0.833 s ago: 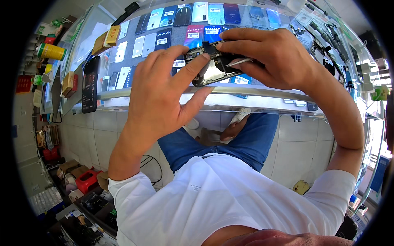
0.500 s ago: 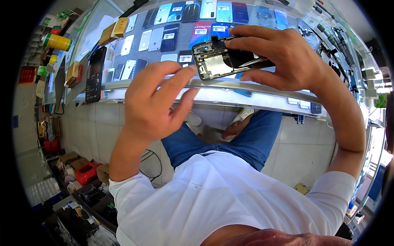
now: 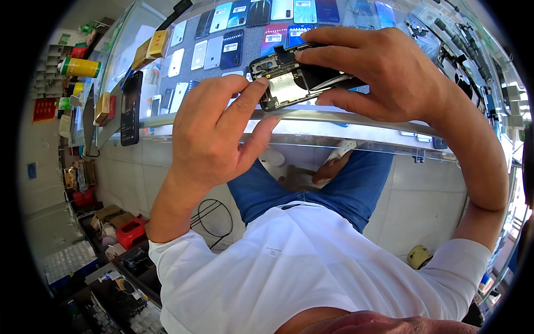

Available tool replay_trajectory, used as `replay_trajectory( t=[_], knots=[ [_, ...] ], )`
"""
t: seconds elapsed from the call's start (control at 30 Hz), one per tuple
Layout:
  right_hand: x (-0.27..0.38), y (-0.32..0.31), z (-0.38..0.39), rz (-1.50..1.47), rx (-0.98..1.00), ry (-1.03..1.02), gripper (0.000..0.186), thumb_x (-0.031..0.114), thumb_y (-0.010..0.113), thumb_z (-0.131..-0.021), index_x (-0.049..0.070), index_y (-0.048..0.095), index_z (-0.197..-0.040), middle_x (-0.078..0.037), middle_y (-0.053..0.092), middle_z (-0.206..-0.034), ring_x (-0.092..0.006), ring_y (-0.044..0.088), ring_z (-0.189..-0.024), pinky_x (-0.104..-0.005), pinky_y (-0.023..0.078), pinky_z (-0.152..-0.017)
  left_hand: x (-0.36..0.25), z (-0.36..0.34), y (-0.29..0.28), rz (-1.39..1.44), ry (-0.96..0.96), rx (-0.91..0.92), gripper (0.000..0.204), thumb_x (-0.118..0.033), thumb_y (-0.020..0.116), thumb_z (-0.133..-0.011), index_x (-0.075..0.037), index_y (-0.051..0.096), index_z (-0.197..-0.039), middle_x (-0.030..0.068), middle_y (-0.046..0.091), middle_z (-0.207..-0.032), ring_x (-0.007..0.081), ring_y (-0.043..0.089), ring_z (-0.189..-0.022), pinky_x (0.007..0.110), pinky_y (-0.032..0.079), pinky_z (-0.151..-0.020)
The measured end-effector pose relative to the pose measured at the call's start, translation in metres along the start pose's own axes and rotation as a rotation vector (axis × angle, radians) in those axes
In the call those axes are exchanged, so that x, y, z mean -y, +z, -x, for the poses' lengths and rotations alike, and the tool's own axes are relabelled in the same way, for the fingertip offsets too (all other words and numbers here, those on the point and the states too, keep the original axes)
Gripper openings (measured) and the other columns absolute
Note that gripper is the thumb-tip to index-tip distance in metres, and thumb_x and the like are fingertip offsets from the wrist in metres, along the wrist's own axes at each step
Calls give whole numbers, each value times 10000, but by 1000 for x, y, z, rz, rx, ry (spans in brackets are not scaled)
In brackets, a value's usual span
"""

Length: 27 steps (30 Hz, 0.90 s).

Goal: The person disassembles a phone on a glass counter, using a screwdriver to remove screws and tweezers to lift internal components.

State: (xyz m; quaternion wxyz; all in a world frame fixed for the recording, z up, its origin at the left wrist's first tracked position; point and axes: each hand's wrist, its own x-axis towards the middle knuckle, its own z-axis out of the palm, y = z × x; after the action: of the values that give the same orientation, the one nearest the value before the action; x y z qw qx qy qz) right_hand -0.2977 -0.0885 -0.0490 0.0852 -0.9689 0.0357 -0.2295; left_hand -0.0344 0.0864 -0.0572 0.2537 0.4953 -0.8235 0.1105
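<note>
Up near the top centre of the frame, the opened phone sits in the air just above the glass table, its back cover off and the dark innards and a pale metal plate showing. Its long axis runs left to right, tipped a little so the left end sits higher; the camera end points toward the upper left of the frame, the other end disappears into the right hand.

That right hand has its fingers clamped on the phone, fingertips along the top edge and thumb under the lower edge. The left hand rises from the lower left, its fingers loosely together and extended, the index fingertip touching the phone's left end near the pale plate; it grips nothing.

Room to move: the table's front edge curves across just beneath the phone, very close to it. Below that edge there is open space down to the blue jeans and white shirt. Above and behind, rows of phone back covers lie under the glass. A dark phone stands at the table's left end, well apart from the hands, with a yellow-green can farther upper left.
</note>
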Motion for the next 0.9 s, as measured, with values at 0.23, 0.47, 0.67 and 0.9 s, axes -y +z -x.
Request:
replay_trajectory(
  t=[0.23,0.47,0.67,0.9],
  knots=[
    [-1,1,-2,-35,2,-15,517,248,893,-904,29,743,-1347,-227,713,-1414,-418,800,-985,-431,664,-848,2,-4,-4,54,-51,42,430,-97,857,-857,39,777,-1257,155,688,-1119,294,655,-923,376,542,-786],
    [5,-5,-4,-47,49,44,510,225,887,-904,22,746,-1350,-233,716,-1412,-425,798,-994,-434,659,-867,7,-7,-3,80,-49,36,412,-81,881,-828,31,784,-1212,150,701,-1110,302,683,-933,381,561,-793],
    [11,-24,-8,-1,172,32,488,364,757,-1017,6,714,-1346,-285,724,-1320,-457,775,-959,-459,653,-785,13,-16,-10,94,-5,107,413,-82,900,-817,36,781,-1194,168,708,-1121,315,703,-941,374,575,-815],
    [11,-23,-10,-21,253,122,504,369,750,-1023,0,708,-1364,-282,727,-1326,-452,785,-958,-458,655,-788,15,-19,-12,103,26,143,444,-81,914,-809,40,765,-1210,171,700,-1124,316,697,-945,377,573,-820]
  ],
)
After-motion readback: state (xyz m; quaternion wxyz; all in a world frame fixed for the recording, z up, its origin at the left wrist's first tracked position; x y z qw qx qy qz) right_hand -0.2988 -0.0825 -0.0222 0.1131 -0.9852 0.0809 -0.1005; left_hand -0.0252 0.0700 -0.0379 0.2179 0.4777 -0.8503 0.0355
